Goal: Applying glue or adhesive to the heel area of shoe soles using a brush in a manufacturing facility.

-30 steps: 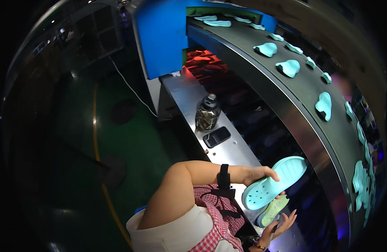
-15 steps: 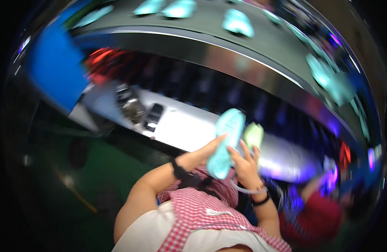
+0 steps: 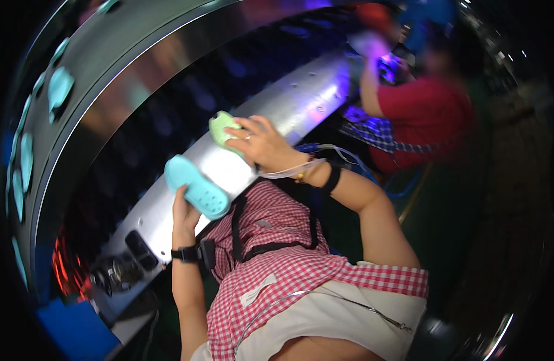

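My left hand (image 3: 184, 213) grips a turquoise foam clog (image 3: 199, 188) by its near edge, thumb on top, with the clog's holed toe part toward me. It is held above the metal bench (image 3: 158, 215). Farther right, my right hand (image 3: 268, 146) has its fingers curled over a small light-green piece (image 3: 220, 128) at the bench. The fingers partly cover that piece, and its kind is not clear.
A curved conveyor (image 3: 102, 78) with several turquoise shoe pieces (image 3: 60, 89) runs along the far left. Red strips (image 3: 63, 265) and a black switch panel (image 3: 141, 249) are at the bench's left end. A co-worker in a red shirt (image 3: 421, 111) works at the right.
My view has swung to the right. The right hand has left the clog and taken hold of the light-green piece; the left hand alone holds the clog, now turned with its holed front showing.
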`<state>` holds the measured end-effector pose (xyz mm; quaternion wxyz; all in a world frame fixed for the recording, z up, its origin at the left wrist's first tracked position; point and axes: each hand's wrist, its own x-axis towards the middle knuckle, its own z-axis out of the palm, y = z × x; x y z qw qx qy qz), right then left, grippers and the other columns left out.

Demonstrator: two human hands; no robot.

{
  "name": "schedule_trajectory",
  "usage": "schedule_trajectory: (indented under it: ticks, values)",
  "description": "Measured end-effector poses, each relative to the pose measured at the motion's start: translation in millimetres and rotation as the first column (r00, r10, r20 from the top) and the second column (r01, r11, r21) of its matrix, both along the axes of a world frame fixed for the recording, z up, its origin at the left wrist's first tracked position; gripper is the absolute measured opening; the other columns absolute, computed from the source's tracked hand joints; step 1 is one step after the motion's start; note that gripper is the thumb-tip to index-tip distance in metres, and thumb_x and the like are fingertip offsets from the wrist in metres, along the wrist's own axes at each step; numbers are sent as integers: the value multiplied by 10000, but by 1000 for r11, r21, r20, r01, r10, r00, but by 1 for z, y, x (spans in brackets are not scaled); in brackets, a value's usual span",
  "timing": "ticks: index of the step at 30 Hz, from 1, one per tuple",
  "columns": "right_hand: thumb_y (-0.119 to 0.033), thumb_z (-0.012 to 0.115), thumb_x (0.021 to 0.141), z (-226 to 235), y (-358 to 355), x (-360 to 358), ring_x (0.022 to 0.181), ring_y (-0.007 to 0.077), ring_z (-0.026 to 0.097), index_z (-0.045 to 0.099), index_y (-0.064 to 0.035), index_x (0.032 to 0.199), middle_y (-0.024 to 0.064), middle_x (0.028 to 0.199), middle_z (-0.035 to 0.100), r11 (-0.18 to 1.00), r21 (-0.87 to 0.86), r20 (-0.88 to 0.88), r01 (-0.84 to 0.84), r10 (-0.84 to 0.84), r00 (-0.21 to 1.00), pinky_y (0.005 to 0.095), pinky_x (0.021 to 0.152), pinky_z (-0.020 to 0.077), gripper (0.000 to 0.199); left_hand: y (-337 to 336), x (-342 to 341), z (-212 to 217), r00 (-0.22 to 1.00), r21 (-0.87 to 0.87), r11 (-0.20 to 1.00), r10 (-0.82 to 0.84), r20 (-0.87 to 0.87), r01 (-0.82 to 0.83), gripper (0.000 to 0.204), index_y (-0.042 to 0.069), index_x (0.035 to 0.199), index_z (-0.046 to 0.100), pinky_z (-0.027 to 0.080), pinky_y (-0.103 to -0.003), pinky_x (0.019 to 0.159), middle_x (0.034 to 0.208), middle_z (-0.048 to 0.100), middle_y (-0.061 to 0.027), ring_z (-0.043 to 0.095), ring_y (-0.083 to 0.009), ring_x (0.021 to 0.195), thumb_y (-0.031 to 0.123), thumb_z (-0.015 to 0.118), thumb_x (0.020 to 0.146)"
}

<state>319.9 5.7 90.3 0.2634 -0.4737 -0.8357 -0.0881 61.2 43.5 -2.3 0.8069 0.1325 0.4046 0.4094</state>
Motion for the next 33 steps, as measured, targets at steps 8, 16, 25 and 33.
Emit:
schedule_trajectory:
  ticks: [8,16,25,33]
  values:
    - [-350,591,732,0,-10,1,880,256,573,582,-57,919,111,952,591,997,-67,-321,28,-48,946,339,712,461,347,-21,10,30,964,154,985,-119,238,83,548,4,1259,332,388,-429,914,1192,452,-197,462,-294,1089,260,453,791]
    - [-377,574,794,-8,-3,-8,898,278,584,612,24,919,178,938,611,977,-199,-854,-79,-133,503,314,777,445,421,-23,22,43,998,86,995,-46,43,42,495,-26,1168,420,498,-350,727,1036,563,-170,602,-248,819,328,468,825]
    - [-261,572,818,-19,-9,4,786,138,567,604,-7,960,110,867,623,926,-338,-909,-170,-274,315,250,689,435,293,45,-19,-86,707,-2,993,-86,-702,119,408,-41,1207,364,367,-342,912,1149,479,-159,484,-256,1039,115,471,846]
    - [-220,562,839,-35,-2,19,787,82,534,589,8,980,54,868,610,882,-417,-897,-220,-360,257,209,687,431,270,-67,92,169,542,671,-67,-533,-650,738,537,-39,1157,448,362,-322,912,1124,521,-156,491,-229,1061,148,656,699]
